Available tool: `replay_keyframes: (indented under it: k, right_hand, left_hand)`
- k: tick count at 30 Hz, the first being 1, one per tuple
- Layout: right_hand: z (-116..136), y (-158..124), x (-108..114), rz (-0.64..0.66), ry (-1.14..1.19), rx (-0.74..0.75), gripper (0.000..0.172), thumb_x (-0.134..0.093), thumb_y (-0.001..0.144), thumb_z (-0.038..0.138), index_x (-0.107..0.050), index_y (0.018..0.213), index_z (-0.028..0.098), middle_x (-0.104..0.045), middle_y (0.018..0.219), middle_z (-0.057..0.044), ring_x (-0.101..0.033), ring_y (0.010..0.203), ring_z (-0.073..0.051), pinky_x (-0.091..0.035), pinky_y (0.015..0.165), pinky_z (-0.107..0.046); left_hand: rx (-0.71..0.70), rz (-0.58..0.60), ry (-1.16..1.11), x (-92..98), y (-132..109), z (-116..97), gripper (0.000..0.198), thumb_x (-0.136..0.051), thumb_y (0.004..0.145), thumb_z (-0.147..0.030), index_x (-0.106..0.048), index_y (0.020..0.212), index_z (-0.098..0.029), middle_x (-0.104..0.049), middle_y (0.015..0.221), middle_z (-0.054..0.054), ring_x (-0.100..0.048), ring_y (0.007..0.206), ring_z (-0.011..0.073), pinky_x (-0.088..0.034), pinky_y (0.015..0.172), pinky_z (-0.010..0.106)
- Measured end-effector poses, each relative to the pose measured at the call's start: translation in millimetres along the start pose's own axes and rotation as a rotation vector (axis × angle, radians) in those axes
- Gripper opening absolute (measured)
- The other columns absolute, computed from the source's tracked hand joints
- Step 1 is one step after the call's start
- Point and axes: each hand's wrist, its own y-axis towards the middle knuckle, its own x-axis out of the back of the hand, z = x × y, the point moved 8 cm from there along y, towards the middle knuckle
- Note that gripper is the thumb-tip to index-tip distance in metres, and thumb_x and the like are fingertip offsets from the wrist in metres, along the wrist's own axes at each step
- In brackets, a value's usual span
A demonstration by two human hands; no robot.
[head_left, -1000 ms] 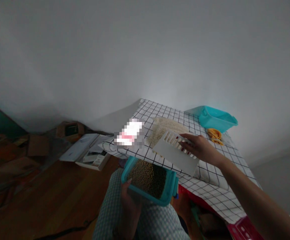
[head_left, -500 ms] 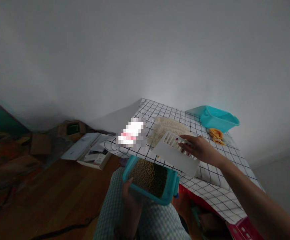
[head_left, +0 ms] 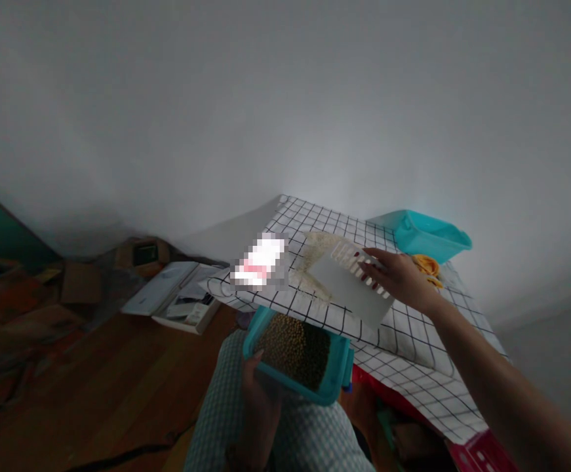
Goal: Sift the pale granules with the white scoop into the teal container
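My left hand (head_left: 260,387) grips the near left side of a teal plastic box (head_left: 337,380), held over my lap just below the table's front edge. Inside lie tan beans (head_left: 288,334) on the left and dark green beans (head_left: 317,357) on the right. A flat white scraper board (head_left: 354,292) with a row of slots is in my right hand (head_left: 396,275), some fingers through the slots. The board is tilted over a spread of pale grains, rice-like (head_left: 309,252), on the checked tablecloth (head_left: 309,213), hiding part of them.
A teal basin (head_left: 430,236) stands at the table's back right, with a yellow-orange cloth (head_left: 427,265) before it. A blurred bright rectangle (head_left: 260,259) lies at the left edge. On the floor are an open white box (head_left: 184,301) and cardboard boxes (head_left: 142,255).
My right hand has moved the white board farther onto the table, over the grains, covering more of them. My left hand and the box have hardly moved.
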Motion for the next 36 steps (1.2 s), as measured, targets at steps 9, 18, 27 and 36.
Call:
replay_keyframes:
  k: [9, 18, 27, 36]
  right_hand:
    - [-12, 47, 3, -0.061, -0.392, 0.002, 0.045, -0.052, 0.105, 0.033, -0.073, 0.14, 0.014, -0.085, 0.088, -0.011, -0.08, 0.079, -0.027, -0.053, 0.072, -0.034]
    - [-8, 48, 50, -0.273, -0.531, -0.043, 0.044, -0.055, 0.103, 0.029, -0.074, 0.142, 0.019, -0.086, 0.095, -0.011, -0.081, 0.088, -0.029, -0.05, 0.073, -0.034]
    - [14, 45, -6, -0.085, -0.718, -0.024, 0.045, -0.05, 0.108, 0.032, -0.071, 0.147, 0.025, -0.084, 0.093, -0.012, -0.077, 0.082, -0.029, -0.043, 0.067, -0.034]
    - [3, 59, 29, -0.261, -0.77, -0.104, 0.045, -0.05, 0.107, 0.034, -0.073, 0.144, 0.025, -0.085, 0.101, -0.016, -0.077, 0.087, -0.034, -0.043, 0.068, -0.035]
  left_hand:
    - [-0.015, 0.0, 0.052, 1.6, 1, -2, 0.021, -0.076, 0.079, -0.028, -0.075, 0.099, -0.023, -0.083, 0.102, 0.01, -0.078, 0.097, 0.0282, -0.062, 0.101, 0.045]
    - [-0.048, 0.004, 0.116, -0.8, 1, -4, 0.03, -0.078, 0.07, -0.037, -0.071, 0.097, -0.025, -0.082, 0.101, 0.009, -0.078, 0.098, 0.0294, -0.062, 0.098, 0.046]
    - [-0.02, 0.08, 0.063, -3.6, 2, -2, 0.027, -0.081, 0.073, -0.035, -0.076, 0.096, -0.024, -0.084, 0.102, 0.011, -0.079, 0.099, 0.0297, -0.063, 0.1, 0.046]
    - [-0.025, 0.037, 0.024, -7.6, -5, -4, 0.022, -0.077, 0.073, -0.03, -0.077, 0.094, -0.023, -0.085, 0.099, 0.009, -0.08, 0.09, 0.0263, -0.065, 0.094, 0.041]
